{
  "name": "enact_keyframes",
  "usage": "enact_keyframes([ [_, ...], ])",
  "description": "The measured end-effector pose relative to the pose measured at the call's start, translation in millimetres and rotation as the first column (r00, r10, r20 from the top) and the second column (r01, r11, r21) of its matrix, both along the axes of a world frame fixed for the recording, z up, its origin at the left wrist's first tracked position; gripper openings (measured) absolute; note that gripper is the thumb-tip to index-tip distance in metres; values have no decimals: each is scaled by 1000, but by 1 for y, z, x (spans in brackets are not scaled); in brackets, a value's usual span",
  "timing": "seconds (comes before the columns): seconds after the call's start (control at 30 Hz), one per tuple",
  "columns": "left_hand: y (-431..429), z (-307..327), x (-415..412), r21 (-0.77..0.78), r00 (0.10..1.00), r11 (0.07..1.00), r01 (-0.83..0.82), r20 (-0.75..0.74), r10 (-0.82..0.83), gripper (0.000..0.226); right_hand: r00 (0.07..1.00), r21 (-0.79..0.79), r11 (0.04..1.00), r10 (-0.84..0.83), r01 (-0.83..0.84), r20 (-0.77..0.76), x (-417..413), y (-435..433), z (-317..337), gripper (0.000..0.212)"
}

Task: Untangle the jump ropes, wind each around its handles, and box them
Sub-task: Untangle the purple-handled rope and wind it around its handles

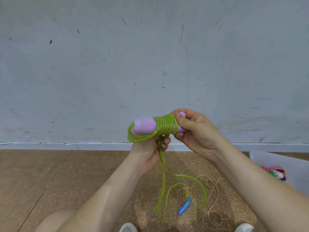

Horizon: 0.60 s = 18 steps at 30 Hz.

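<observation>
Two pink handles (144,125) lie side by side in front of me, with a green rope (165,126) coiled several times around their middle. My right hand (194,129) grips the right end of the handles, its thumb pressed on the coils. Below them my left hand (150,151) holds the green rope's loose strand, which hangs down to the floor and loops there. A second, thin orange cord (212,195) with a blue handle (184,206) lies tangled on the floor underneath.
A white box (274,163) sits on the floor at the right and holds a wound pink and green rope (274,172). A grey wall rises just ahead. My shoes (127,227) show at the bottom edge.
</observation>
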<state>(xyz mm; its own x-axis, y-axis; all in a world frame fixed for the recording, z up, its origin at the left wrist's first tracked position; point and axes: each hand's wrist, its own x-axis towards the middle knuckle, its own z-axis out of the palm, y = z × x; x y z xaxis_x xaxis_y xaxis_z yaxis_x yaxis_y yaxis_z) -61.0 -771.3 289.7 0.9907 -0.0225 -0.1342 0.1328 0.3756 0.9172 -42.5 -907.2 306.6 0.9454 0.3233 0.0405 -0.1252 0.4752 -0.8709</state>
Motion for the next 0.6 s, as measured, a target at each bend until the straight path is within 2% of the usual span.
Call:
enact_keyframes([
  [0.13, -1, -4, 0, 244, 994, 964, -103, 69, 89, 12, 999, -15, 999, -36, 36, 4, 0, 4, -3, 19],
  [0.23, -1, -4, 2, 218, 999, 976, -23, 48, 13, 9, 998, -88, 995, -43, 47, 42, -1, 4, -3, 20],
  [0.33, -5, -2, 2, 125, 1000, 992, -19, -12, 20, 8, 987, -148, 978, -133, 145, 91, -2, 5, -3, 6],
  [0.4, -10, -4, -1, 91, 999, 996, 12, -44, -8, 9, 958, -214, 936, -254, 279, 136, 0, 7, -5, 5],
  [0.43, -13, -6, -4, 121, 998, 991, 49, -44, -44, 12, 934, -257, 900, -319, 351, 160, 4, 7, -8, 7],
  [0.5, -19, -9, -13, 287, 992, 949, 129, -32, -125, 17, 870, -351, 797, -435, 492, 231, 12, 5, -14, 11],
  [0.53, -22, -11, -17, 448, 987, 882, 145, -10, -158, 18, 836, -405, 732, -459, 547, 299, 15, 4, -16, 13],
  [0.57, -21, -12, -20, 669, 981, 733, 120, 35, -192, 21, 815, -459, 675, -446, 577, 369, 16, 2, -18, 15],
  [0.6, -18, -12, -21, 884, 966, 466, 29, 96, -242, 25, 805, -502, 632, -410, 590, 430, 16, 2, -20, 16],
])
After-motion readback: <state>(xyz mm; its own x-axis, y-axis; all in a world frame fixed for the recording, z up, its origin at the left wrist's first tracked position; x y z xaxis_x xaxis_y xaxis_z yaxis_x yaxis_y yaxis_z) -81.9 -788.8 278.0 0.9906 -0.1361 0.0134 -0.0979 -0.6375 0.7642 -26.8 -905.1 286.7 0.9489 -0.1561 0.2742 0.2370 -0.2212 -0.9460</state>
